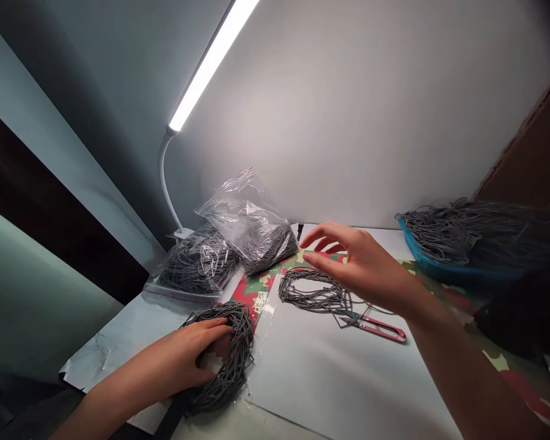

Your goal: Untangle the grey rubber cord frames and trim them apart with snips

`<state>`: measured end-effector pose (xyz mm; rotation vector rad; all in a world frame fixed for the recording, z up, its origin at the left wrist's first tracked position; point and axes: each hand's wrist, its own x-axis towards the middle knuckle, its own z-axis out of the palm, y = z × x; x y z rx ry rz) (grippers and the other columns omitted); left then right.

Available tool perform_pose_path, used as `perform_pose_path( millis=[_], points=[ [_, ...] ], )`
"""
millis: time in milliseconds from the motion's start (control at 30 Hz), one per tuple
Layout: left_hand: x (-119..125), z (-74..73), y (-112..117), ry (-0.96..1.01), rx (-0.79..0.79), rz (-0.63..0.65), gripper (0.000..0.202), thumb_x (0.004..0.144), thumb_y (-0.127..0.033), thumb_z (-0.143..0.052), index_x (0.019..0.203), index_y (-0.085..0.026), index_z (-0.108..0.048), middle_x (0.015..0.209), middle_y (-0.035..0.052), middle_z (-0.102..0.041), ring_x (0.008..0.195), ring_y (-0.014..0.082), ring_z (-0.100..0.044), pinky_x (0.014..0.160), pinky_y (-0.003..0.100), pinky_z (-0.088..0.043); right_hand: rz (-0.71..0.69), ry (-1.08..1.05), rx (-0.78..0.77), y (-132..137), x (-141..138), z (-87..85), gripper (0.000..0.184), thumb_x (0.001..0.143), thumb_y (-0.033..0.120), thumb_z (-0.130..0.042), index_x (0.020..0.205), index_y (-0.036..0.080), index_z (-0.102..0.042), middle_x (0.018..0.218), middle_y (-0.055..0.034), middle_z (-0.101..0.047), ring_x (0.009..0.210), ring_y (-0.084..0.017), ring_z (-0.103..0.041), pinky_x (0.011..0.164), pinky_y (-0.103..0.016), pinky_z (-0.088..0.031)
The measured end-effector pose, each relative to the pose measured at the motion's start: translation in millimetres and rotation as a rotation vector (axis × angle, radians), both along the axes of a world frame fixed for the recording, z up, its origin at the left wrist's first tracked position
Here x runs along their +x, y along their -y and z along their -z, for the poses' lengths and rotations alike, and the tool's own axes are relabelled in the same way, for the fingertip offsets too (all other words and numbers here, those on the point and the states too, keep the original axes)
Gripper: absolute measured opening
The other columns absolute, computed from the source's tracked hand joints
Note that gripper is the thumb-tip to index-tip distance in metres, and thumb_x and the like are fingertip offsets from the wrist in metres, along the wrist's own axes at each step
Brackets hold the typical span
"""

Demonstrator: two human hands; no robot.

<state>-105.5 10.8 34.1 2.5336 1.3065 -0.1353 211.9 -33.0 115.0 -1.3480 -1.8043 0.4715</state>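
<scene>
Left hand point(190, 353) touches the grey cord bundle point(239, 360) curving around its fingertips.

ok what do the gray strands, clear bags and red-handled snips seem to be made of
Gray strands: matte, perhaps rubber or elastic cord, judging by their dull, bendy loops.
Clear bags: thin glossy plastic, see-through with crinkled highlights.
Red-handled snips: probably metal blades, being thin and pointed; handle smooth, metal or plastic.

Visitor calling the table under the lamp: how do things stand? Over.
Left hand touching the nearer loose strand bundle. Right hand open, empty, near the farther strand bundle. Red-handled snips lie at its right edge.
</scene>
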Motion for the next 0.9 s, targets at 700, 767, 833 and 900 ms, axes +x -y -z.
perform_pose_path(
  millis=[700,767,833,900],
  points=[
    [58.6,-41.8,1.5,-0.101,0.018,0.261,0.020,0.096,-0.021,-0.040,0.079,-0.021,-0.050,0.077,0.0007,-0.061,0.065,0.0168,-0.058,0.054,0.027,-0.032,-0.106,0.525,-0.393,-50.2,-26.7,105.4,0.025,0.096,0.031,-0.062,0.116,0.015,-0.062,0.117,-0.0082,-0.065,0.100,-0.024,-0.065,0.085,-0.044,-0.056],
    [63.3,-40.6,1.7,-0.106,0.033,0.275,0.021,0.097,-0.021,-0.039,0.080,-0.021,-0.051,0.078,0.0010,-0.062,0.065,0.0171,-0.059,0.055,0.028,-0.032,-0.082,0.563,-0.374,-46.8,-32.3,103.3,0.026,0.096,0.030,-0.062,0.118,0.016,-0.062,0.120,-0.0087,-0.064,0.103,-0.025,-0.065,0.087,-0.045,-0.055],
    [63.8,-37.3,1.2,-0.093,0.051,0.306,0.020,0.098,-0.021,-0.039,0.082,-0.021,-0.053,0.079,0.0006,-0.062,0.067,0.0173,-0.060,0.056,0.028,-0.032,-0.048,0.598,-0.358,-42.3,-38.8,100.5,0.028,0.096,0.030,-0.062,0.120,0.016,-0.061,0.122,-0.0093,-0.063,0.106,-0.026,-0.064,0.089,-0.047,-0.054],
    [61.7,-33.9,1.4,-0.074,0.067,0.341,0.020,0.098,-0.020,-0.040,0.082,-0.022,-0.053,0.079,0.0001,-0.063,0.067,0.0169,-0.060,0.056,0.029,-0.032,-0.017,0.624,-0.355,-38.3,-43.9,97.1,0.029,0.096,0.029,-0.062,0.122,0.016,-0.060,0.124,-0.0098,-0.062,0.108,-0.026,-0.063,0.091,-0.048,-0.053]
  ],
)
